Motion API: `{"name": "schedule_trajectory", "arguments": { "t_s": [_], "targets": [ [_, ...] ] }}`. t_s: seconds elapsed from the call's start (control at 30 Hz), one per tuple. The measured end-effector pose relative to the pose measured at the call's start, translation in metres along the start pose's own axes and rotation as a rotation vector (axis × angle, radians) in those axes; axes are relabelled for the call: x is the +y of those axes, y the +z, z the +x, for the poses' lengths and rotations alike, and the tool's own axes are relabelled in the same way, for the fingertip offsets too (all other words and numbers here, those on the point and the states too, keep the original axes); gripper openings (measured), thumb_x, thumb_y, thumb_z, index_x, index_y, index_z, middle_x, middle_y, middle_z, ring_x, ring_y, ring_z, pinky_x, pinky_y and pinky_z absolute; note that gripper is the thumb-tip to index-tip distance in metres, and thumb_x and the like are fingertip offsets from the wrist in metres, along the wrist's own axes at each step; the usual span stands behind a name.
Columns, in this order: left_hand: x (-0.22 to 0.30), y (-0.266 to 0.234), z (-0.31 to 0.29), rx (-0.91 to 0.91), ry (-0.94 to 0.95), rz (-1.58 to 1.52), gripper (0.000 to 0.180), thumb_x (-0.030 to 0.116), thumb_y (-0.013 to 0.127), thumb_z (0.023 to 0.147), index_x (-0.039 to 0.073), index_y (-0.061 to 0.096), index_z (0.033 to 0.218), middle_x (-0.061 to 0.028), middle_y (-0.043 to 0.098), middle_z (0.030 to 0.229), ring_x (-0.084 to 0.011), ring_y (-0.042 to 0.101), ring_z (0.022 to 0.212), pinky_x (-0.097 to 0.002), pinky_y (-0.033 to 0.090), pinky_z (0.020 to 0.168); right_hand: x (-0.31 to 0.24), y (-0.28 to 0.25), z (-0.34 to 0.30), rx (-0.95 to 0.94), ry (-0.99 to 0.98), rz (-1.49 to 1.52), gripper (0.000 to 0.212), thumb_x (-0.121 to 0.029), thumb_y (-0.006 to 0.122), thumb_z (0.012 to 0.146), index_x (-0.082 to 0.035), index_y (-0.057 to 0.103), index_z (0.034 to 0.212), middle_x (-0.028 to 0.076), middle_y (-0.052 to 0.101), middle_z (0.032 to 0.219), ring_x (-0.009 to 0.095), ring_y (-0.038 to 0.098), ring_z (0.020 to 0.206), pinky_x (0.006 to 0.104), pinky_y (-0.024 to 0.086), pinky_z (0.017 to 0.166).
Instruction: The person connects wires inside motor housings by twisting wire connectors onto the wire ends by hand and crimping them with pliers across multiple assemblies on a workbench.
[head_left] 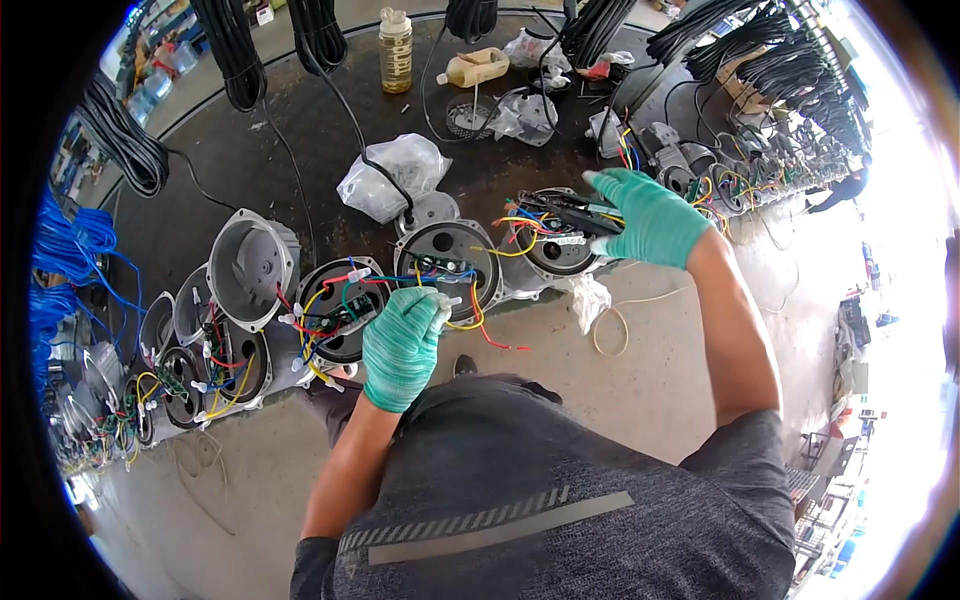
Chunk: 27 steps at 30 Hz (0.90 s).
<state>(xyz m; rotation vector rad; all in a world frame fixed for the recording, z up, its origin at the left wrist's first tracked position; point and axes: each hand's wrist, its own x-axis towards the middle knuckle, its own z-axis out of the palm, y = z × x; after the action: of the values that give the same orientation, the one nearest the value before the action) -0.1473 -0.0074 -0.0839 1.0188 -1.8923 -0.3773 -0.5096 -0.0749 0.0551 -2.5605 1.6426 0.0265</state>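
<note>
Your dark worktop (330, 150) stretches ahead of both hands, its front edge lined with round grey motor housings (250, 265) running off to the left of your left grip. Black cable bundles (235, 55) hang over its far side. Just ahead of your left hand (400, 348) sits the open motor end (447, 262) with its coloured wires. Your left grip is clenched on a cluster of white-capped wire ends (443, 305) from that motor. Your right hand (650, 215), further right, is grasping a black hand tool (575, 215) above the neighbouring motor (560, 250).
</note>
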Motion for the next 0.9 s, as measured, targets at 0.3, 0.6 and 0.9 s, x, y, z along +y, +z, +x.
{"name": "schedule_trajectory", "arguments": {
  "t_s": [0.3, 0.6, 0.9],
  "targets": [
    [-0.001, 0.000, -0.001, -0.018, 0.002, -0.002, 0.023, -0.003, 0.078, 0.089, 0.006, 0.073, 0.109, -0.0099, 0.072, 0.106, -0.0264, 0.074, 0.088, -0.0349, 0.061, 0.073, -0.006, -0.003, 0.040, -0.488, 0.101, -0.222, 0.082, -0.026, 0.073, 0.084, -0.002, 0.046, 0.158, 0.021, 0.063, 0.138, 0.036, 0.061, 0.128, 0.0435, 0.048, 0.111],
    [0.002, -0.004, 0.000, 0.001, -0.027, 0.061, 0.017, 0.004, 0.079, 0.091, 0.009, 0.074, 0.107, -0.0078, 0.073, 0.105, -0.0278, 0.073, 0.087, -0.0361, 0.059, 0.073, -0.081, -0.011, -0.056, -0.028, 0.341, 0.937, 0.074, -0.002, 0.071, 0.083, -0.004, 0.044, 0.152, 0.017, 0.065, 0.126, 0.023, 0.066, 0.118, 0.0395, 0.056, 0.094],
    [0.009, -0.010, 0.004, -0.053, -0.129, -0.046, 0.010, 0.009, 0.077, 0.096, 0.006, 0.076, 0.105, -0.0101, 0.073, 0.107, -0.0284, 0.074, 0.092, -0.0356, 0.059, 0.079, -0.172, 0.094, -0.058, 0.162, 0.124, 0.760, 0.082, -0.005, 0.078, 0.077, 0.001, 0.047, 0.152, 0.027, 0.063, 0.123, 0.046, 0.065, 0.110, 0.0478, 0.055, 0.096]
  ]
}}
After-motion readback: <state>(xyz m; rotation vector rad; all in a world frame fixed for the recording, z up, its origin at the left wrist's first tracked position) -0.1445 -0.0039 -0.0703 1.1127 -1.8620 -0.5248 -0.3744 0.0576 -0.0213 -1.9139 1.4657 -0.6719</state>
